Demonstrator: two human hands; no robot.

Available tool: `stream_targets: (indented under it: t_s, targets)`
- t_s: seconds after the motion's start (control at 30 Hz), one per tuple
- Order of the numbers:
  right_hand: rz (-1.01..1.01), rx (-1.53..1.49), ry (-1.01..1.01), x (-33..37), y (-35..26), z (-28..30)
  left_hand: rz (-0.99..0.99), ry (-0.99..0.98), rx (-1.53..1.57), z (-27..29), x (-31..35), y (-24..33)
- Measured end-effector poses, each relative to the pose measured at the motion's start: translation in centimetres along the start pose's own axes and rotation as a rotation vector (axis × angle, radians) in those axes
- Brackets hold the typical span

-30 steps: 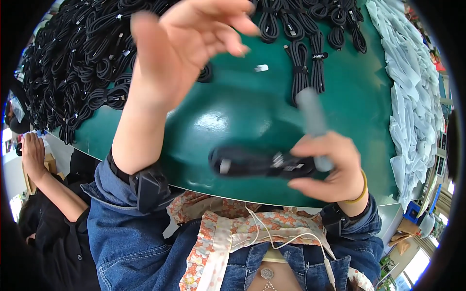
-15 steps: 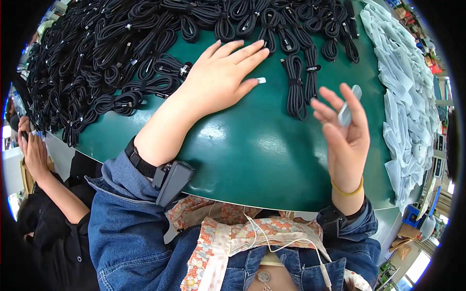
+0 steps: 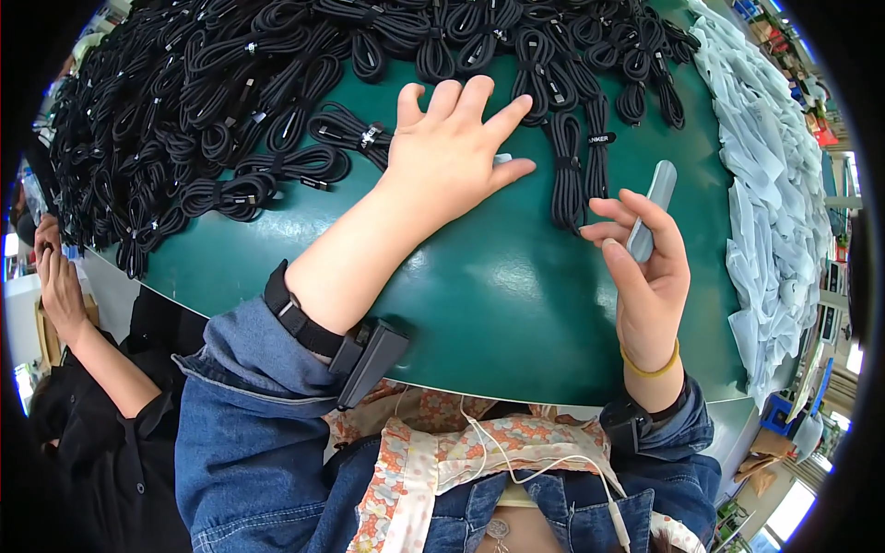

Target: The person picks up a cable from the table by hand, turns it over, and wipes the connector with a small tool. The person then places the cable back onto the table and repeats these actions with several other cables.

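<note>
Two bare hands over a green tabletop [image 3: 442,323]; clock positions are taken from the middle of the view. At 12 o'clock the left hand [image 3: 447,152], palm down with fingers spread, grips nothing visible; whether it bears on the surface cannot be told. A small white piece [image 3: 502,158] lies by its thumb, partly covered. At 3 o'clock the right hand [image 3: 656,276] has its fingers closed around a grey rounded strip [image 3: 664,182], whose free end points toward 1 o'clock. Toward 2 o'clock lie two tied black cable bundles, the nearer cable bundle [image 3: 566,189] and the farther cable bundle [image 3: 597,175], side by side. A heap of black cables [image 3: 212,83] fills 10 o'clock, and pale translucent sleeves [image 3: 770,184] line the edge between 2 and 3 o'clock.

Likely faults: the strip could slip if the fingers relax, since the thumb does not appear to be pressed on it (among sleeves of similar pallor, it would be easily lost). A sideways sweep of the left hand could drag the white piece or snag loops at the heap's margin. The right fingertips, close to the bundles' lower ends, could knock them askew through a careless reach
</note>
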State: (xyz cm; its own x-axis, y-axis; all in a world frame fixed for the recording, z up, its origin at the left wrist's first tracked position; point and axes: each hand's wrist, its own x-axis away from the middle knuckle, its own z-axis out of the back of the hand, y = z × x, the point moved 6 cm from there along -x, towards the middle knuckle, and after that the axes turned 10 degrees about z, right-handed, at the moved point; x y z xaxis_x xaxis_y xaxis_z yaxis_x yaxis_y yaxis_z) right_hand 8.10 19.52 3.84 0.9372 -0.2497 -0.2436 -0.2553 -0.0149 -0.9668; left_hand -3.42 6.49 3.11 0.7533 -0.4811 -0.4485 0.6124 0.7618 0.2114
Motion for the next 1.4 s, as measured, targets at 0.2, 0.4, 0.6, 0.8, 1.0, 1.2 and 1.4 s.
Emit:
stream_targets:
  t_s: [0.2, 0.4, 0.6, 0.8, 1.0, 1.2, 1.4]
  targets:
    - [0.027, 0.056, -0.012, -0.2, 0.3, 0.4, -0.157, -0.141, -0.011, 0.3, 0.7, 1.1]
    - [0.062, 0.076, 0.020, 0.0, -0.3, 1.0, 0.152, -0.264, 1.067, 2.1, 0.2, -0.5]
    - [0.274, 0.105, -0.080, -0.1, -1.7, 0.1, 0.631, -0.666, 2.156, 1.9, 1.6, 1.3]
    - [0.191, 0.148, -0.024, 0.8, -1.8, 0.9, 0.507, -0.741, 2.094, 1.2, 2.0, 1.7]
    - [-0.019, -0.248, 0.126, 0.2, -1.1, 1.3, 0.292, -0.761, 1.846, 2.0, 2.5, 1.9]
    - [-0.045, -0.276, 0.129, 0.1, -0.5, 1.3, 0.335, -0.856, 1.850, 1.8, 2.5, 1.6]
    - [-0.091, -0.348, 0.079, -0.1, 0.0, 1.4, 0.444, -0.860, 1.963, 1.1, 2.9, 1.8]
